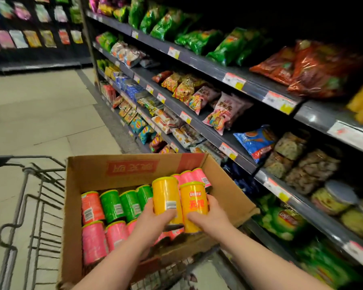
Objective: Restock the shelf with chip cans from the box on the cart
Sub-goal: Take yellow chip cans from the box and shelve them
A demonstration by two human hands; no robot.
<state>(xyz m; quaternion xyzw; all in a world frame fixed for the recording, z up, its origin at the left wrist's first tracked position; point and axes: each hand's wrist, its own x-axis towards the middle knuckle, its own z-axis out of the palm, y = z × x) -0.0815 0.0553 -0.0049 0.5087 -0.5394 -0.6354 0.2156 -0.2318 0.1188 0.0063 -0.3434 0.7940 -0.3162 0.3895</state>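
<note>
The left hand [155, 214] wraps round one yellow can [166, 195] and the right hand [210, 214] round the other yellow can [194, 203], both low down, above the box [134, 164] on the cart [29, 185]. The cans look light, stiff-walled and slick, so a mid-body grip seems safest.

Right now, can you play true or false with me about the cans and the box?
1. The left hand grips a yellow can. True.
2. The right hand holds nothing. False: it grips a second yellow can.
3. The cardboard box is empty. False: green cans and pink cans are in it.
4. The box sits on the floor. False: it rests on the wire cart.
5. Snack bags fill the shelves on the person's right. True.
</note>
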